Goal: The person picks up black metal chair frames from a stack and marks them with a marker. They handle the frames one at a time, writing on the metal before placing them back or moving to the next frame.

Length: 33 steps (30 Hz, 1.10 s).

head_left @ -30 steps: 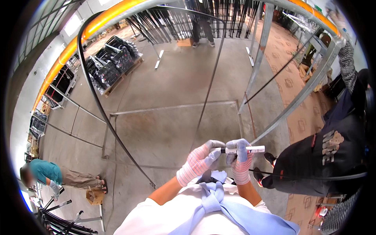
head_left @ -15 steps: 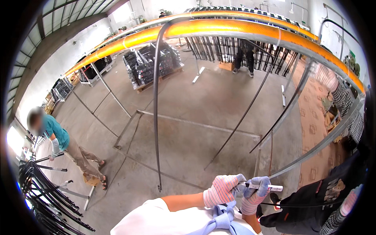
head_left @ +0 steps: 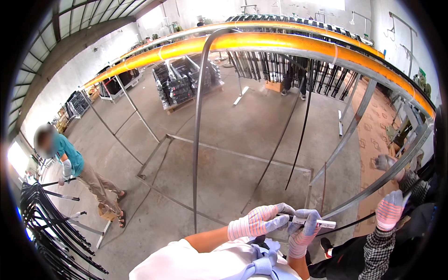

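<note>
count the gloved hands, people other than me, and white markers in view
gloved hands: 4 – my left hand, right hand, a co-worker's two
other people: 3 – teal shirt, checked sleeves, one far off
white marker: 1
total: 8

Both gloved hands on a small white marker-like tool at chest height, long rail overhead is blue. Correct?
Not quite: the long rail overhead is orange, not blue, as the head view shows. The rest holds: the left hand and right hand, both in striped gloves, hold a small white marker-like tool between them in front of the chest.
</note>
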Available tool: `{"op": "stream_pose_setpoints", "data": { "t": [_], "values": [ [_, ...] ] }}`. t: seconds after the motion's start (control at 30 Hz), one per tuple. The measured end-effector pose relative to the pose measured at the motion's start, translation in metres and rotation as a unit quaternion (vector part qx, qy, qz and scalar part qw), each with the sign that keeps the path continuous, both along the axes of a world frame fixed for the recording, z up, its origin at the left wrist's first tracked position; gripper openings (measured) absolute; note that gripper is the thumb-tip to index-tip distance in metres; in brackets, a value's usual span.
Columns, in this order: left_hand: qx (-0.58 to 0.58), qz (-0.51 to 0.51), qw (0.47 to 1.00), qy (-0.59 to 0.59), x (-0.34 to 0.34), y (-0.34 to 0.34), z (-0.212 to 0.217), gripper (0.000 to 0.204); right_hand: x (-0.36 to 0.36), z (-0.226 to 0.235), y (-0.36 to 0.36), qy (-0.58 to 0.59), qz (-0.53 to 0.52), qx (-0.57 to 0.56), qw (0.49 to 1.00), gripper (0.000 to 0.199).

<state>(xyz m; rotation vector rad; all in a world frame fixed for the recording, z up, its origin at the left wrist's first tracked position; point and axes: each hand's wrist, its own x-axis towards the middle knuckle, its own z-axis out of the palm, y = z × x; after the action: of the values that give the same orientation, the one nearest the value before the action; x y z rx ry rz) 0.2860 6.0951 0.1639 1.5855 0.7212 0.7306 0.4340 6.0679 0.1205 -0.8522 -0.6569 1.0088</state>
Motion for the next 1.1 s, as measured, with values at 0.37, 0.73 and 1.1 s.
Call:
{"op": "stream_pose_setpoints", "data": {
  "t": [0.37, 0.73, 1.1],
  "values": [
    [0.068, 0.112, 0.984, -0.117, -0.001, -0.01, 0.018, 0.033, -0.009, 0.017, -0.003, -0.004, 0.036, 0.107, 0.994, 0.023],
    [0.172, 0.184, 0.967, -0.047, -0.02, -0.029, 0.023, 0.035, -0.018, 0.041, -0.018, -0.021, 0.091, 0.102, 0.99, 0.031],
    [0.448, 0.482, 0.749, -0.07, -0.073, 0.038, 0.093, 0.072, -0.016, 0.043, -0.02, -0.049, 0.154, 0.107, 0.981, 0.035]
  ]
}}
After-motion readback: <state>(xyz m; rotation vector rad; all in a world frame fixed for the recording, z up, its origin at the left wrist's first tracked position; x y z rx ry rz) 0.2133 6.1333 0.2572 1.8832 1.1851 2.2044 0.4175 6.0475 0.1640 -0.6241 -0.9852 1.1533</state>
